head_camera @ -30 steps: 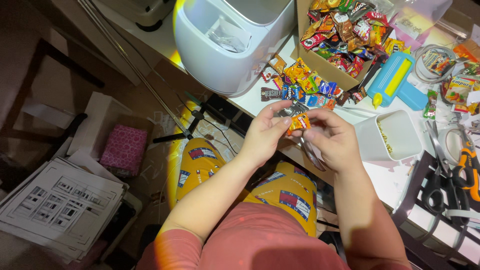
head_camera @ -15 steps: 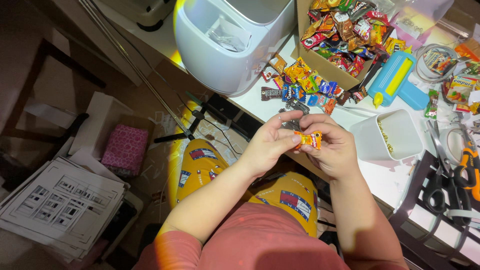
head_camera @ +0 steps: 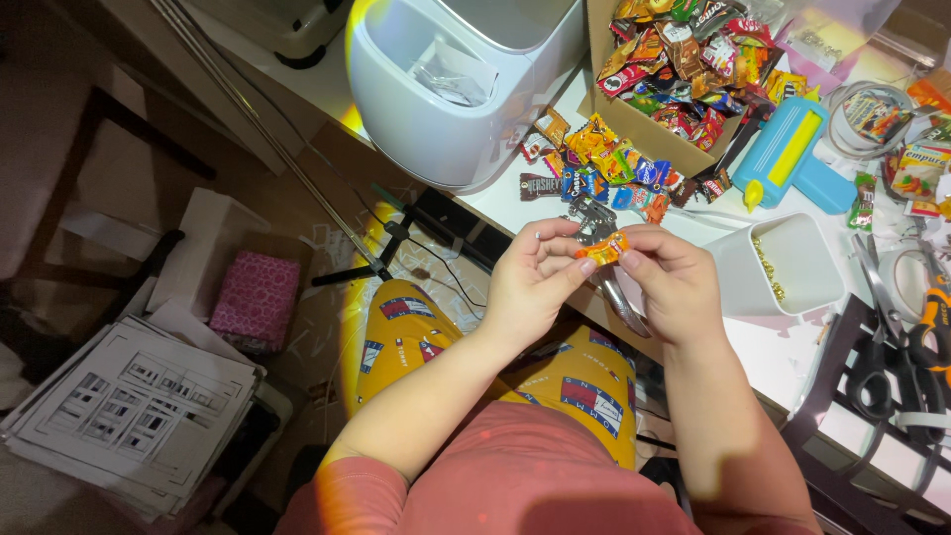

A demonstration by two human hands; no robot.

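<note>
Going left to right: on the floor there's a stack of printed sheets (head_camera: pixel 119 416), then a pink patterned box (head_camera: pixel 256 297) leaning by a white carton, and above those a big white plastic machine (head_camera: pixel 451 84) sitting on the edge of the white table (head_camera: pixel 763 347).

Then the hands. The left hand (head_camera: pixel 530 287) is curled shut, thumb and fingertips pinching the left end of a small orange candy wrapper (head_camera: pixel 604 248). The right hand (head_camera: pixel 674 282) is closed on the other end the same way, and it also seems to have a metal tool (head_camera: pixel 619 297) tucked under the palm, the shiny handles poking down below the fingers. I can't tell exactly what kind of tool it is.

So the candy sits right between the two hands, touching both, held up over the lap in front of the table edge. Its long axis runs roughly left-right, tilted a bit up toward the right hand. Neither hand is really nearer, it bridges both sets of fingertips.

Further right: loose candies (head_camera: pixel 594 163) spread on the table, a cardboard box (head_camera: pixel 634 134) full of more, a white square tub (head_camera: pixel 783 267), a blue and yellow dispenser (head_camera: pixel 788 154), then scissors (head_camera: pixel 877 347) at the far edge.
</note>
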